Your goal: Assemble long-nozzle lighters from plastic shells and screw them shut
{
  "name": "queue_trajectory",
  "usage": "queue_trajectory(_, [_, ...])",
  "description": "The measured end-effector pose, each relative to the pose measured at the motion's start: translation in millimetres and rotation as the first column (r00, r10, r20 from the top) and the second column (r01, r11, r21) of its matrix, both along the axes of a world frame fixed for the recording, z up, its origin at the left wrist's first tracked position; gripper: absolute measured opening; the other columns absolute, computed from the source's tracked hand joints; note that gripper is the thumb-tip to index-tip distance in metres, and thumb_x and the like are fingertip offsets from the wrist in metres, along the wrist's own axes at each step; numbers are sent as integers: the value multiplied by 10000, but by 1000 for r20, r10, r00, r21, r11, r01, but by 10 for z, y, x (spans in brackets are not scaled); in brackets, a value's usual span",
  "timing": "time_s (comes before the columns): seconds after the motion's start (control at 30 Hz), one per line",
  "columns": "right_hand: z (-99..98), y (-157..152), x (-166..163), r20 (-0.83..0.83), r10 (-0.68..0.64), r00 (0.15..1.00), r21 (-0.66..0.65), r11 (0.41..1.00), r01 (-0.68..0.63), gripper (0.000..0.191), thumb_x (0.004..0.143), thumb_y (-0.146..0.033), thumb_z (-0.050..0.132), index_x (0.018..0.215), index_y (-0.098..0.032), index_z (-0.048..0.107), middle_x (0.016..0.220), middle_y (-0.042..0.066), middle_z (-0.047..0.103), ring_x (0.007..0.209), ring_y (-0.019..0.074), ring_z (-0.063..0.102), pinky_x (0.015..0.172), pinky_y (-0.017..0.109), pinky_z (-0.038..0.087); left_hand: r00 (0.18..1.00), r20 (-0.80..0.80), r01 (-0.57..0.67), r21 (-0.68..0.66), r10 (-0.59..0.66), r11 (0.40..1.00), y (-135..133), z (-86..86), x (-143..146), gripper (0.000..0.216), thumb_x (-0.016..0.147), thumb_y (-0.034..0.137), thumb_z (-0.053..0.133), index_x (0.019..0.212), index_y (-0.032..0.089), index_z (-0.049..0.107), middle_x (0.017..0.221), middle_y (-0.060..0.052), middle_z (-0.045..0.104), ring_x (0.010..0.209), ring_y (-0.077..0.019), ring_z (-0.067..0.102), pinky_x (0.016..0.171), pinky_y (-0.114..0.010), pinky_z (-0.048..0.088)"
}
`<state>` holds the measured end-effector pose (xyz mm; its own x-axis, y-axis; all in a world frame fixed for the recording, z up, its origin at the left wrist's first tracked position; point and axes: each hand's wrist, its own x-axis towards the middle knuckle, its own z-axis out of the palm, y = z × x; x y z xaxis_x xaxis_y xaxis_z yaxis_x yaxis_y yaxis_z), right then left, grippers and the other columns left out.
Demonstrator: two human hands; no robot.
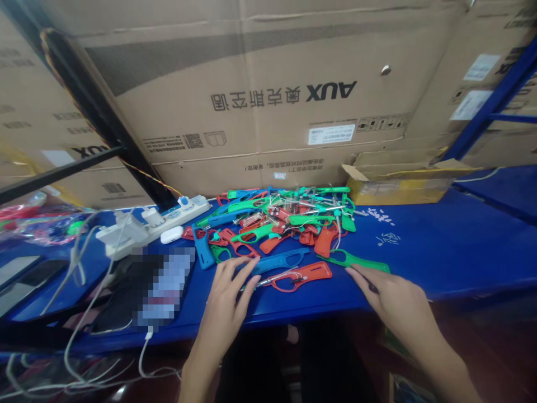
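A heap of red, green and blue plastic snip handles [285,221] lies on the blue table [453,246]. My left hand [226,296] rests flat with fingers stretched out, its tips on a blue handle [279,260] and beside a red snip [300,276] with metal blades. My right hand [392,296] lies at the table's front edge, fingers extended toward a green handle [356,260]; a small dark thing shows at its fingers, too small to name.
A phone [146,291] on a cable lies left of my left hand. Behind it sit a white power strip [168,215] with plugs and a white earbud case [171,234]. Large cardboard boxes [268,95] wall the back; a small open box [398,182] stands at right.
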<state>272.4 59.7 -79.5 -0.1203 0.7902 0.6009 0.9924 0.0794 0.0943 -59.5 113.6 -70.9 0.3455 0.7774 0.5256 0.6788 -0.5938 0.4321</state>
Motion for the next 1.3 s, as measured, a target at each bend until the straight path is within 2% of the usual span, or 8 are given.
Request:
queue_trajectory(0.17, [-87,190,-103,-91,7,996,225,974,14,397,1050,-441,476,1039,-226,811,740,5,789,495,131,671,471,238,401,983,181,-25,-44,32,999,-63,43,-11,142,1040,243,510,1123,265,623,1257,-48,615,1222,-230,526,1042,-399,437])
queue_trajectory(0.27, [-145,181,-93,-120,14,993,258,966,18,410,1047,-468,479,1081,-215,800,546,-43,668,408,109,572,454,242,342,941,338,33,-83,-3,996,-131,62,-41,115,1047,245,482,979,247,574,1231,-47,625,1199,-216,556,1018,-380,446])
queue_trajectory(0.37, [-166,173,-73,-154,8,988,217,976,26,482,1054,-513,426,1049,-213,803,494,-47,606,401,113,547,451,248,305,930,367,86,-143,-28,986,-173,71,-56,124,1050,266,471,976,246,568,1226,-56,622,1183,-216,567,995,-374,454])
queue_trajectory(0.5, [-194,187,-81,-215,-31,976,202,976,76,506,1043,-545,420,1019,-223,809,524,-22,642,430,125,559,479,248,297,954,298,92,-183,-34,979,-173,96,-39,129,1043,276,475,958,239,564,1230,-64,619,1199,-223,544,1051,-403,408])
queue_trajectory(0.73, [-218,191,-113,-269,-48,962,205,973,106,496,1034,-512,437,917,-214,815,541,7,664,442,127,541,494,247,264,929,366,18,-182,51,983,-132,62,-58,155,1036,284,444,910,229,515,1267,-90,614,1221,-234,550,1049,-418,418])
queue_trajectory(1.0, [-222,211,-117,-274,-76,959,197,971,133,417,1006,-480,503,1168,-197,763,580,-8,646,491,124,555,511,234,270,851,503,-77,-163,150,984,-108,16,-61,195,1063,353,404,946,224,492,1249,-106,626,1198,-224,590,1041,-406,438])
queue_trajectory(1.17, [-189,193,-135,-261,-80,962,200,970,135,351,994,-411,540,1134,-189,772,569,-19,642,480,116,522,511,239,254,881,461,-28,-185,112,982,-166,78,-34,164,1057,344,436,969,222,502,1261,-107,635,1237,-219,587,1058,-399,449])
queue_trajectory(1.3, [-152,166,-164,-255,-87,963,200,970,140,316,992,-364,556,1084,-176,792,568,-16,658,468,108,514,515,248,276,917,382,-37,-208,116,977,-175,76,11,138,1042,335,494,1117,220,511,1267,-114,619,1251,-219,582,1081,-419,450])
